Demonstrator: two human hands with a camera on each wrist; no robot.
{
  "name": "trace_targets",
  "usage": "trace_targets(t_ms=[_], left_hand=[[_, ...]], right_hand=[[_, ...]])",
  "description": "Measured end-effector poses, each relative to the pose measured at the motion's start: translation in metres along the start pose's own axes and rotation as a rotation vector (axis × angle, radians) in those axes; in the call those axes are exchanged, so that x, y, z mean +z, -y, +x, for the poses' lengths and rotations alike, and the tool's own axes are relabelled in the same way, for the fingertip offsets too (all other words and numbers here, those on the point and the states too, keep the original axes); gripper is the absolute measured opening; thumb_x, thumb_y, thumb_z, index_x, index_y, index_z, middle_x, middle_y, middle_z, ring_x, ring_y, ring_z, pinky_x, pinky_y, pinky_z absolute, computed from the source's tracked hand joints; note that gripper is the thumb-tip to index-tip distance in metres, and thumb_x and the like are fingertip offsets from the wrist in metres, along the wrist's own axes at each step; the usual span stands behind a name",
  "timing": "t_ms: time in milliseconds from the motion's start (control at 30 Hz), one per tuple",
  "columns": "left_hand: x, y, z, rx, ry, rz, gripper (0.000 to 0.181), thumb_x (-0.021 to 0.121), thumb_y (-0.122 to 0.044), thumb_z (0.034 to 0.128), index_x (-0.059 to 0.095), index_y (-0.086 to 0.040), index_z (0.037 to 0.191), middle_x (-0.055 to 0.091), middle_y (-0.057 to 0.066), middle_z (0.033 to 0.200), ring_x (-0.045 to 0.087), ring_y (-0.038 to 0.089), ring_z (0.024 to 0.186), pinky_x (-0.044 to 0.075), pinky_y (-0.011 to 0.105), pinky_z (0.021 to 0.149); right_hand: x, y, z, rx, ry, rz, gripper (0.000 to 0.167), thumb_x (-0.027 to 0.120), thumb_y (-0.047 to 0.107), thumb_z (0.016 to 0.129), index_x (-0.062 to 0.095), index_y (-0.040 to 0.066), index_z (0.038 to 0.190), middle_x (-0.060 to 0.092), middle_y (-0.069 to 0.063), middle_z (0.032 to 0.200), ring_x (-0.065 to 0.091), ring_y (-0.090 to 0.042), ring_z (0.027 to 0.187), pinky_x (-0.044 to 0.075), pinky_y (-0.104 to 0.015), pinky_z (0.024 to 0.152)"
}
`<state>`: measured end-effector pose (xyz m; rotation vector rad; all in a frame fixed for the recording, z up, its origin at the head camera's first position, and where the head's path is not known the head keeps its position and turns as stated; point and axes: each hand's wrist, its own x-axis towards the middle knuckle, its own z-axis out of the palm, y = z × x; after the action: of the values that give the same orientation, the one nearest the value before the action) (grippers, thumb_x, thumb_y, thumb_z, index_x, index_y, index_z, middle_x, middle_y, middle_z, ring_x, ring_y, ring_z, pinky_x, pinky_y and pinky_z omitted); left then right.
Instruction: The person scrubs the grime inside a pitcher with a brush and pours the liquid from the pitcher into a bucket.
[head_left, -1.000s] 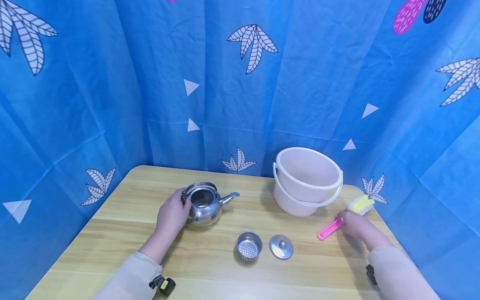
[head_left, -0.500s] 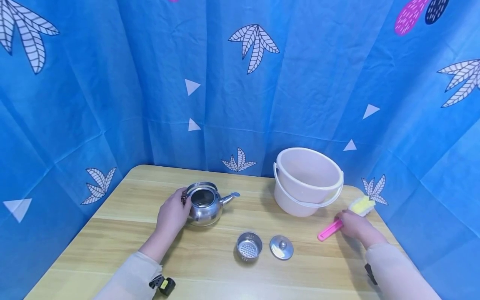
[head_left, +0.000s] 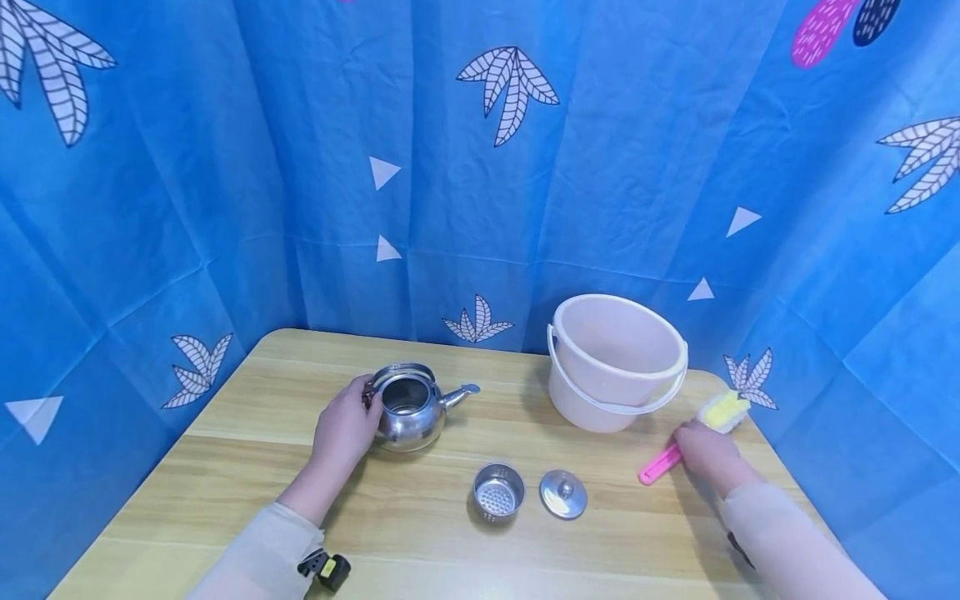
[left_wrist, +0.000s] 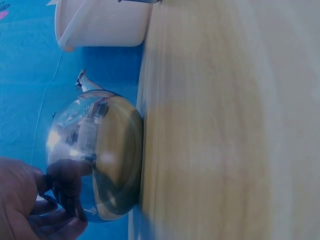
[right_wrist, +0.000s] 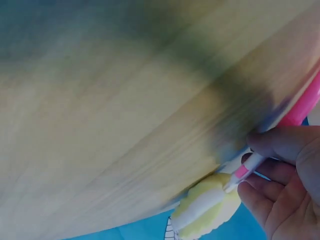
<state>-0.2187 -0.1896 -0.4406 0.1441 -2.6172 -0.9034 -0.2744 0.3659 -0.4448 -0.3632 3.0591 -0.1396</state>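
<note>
A shiny steel teapot (head_left: 411, 429) stands lidless on the table, its spout pointing right. My left hand (head_left: 343, 427) grips the teapot's handle at its left side; in the left wrist view the fingers curl beside the round body (left_wrist: 95, 155). At the table's right edge my right hand (head_left: 708, 454) holds a sponge brush (head_left: 726, 410) with a pink handle and a yellow-and-white head. Thumb and fingers pinch its neck in the right wrist view, with the sponge head (right_wrist: 207, 207) close to the tabletop.
A perforated steel strainer cup (head_left: 498, 492) and a small round lid (head_left: 562, 494) with a knob lie at the table's middle. Behind them stands a pale pink bucket (head_left: 596, 404), its handle hanging down in front. A blue patterned curtain (head_left: 480, 192) encloses the table (head_left: 427, 558).
My right forearm has shifted slightly left, and the brush handle's lower end has moved a little right. The left hand and teapot stay in place.
</note>
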Motion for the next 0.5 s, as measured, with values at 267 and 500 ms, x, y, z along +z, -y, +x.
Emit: trace_targets(t_ms=[267, 500], left_hand=[[0.0012, 0.0009, 0.0009, 0.007, -0.001, -0.001, 0.043, 0.055, -0.02, 0.1001, 0.055, 0.004, 0.136, 0.064, 0.026, 0.125, 0.064, 0.043, 0.111, 0.052, 0.057, 0.089], [0.0013, 0.0011, 0.0008, 0.001, 0.007, -0.004, 0.043, 0.054, -0.02, 0.1005, 0.054, 0.004, 0.137, 0.063, 0.026, 0.126, 0.063, 0.043, 0.112, 0.053, 0.057, 0.089]], right_hand=[[0.0094, 0.0, 0.0016, -0.149, -0.083, -0.248, 0.013, 0.067, -0.005, 0.081, 0.064, 0.008, 0.08, 0.065, -0.012, 0.081, 0.065, -0.033, 0.076, 0.057, -0.048, 0.072], [0.0109, 0.0021, -0.0003, -0.185, -0.102, -0.282, 0.012, 0.067, -0.005, 0.081, 0.064, 0.007, 0.082, 0.066, -0.015, 0.082, 0.065, -0.035, 0.077, 0.058, -0.048, 0.071]])
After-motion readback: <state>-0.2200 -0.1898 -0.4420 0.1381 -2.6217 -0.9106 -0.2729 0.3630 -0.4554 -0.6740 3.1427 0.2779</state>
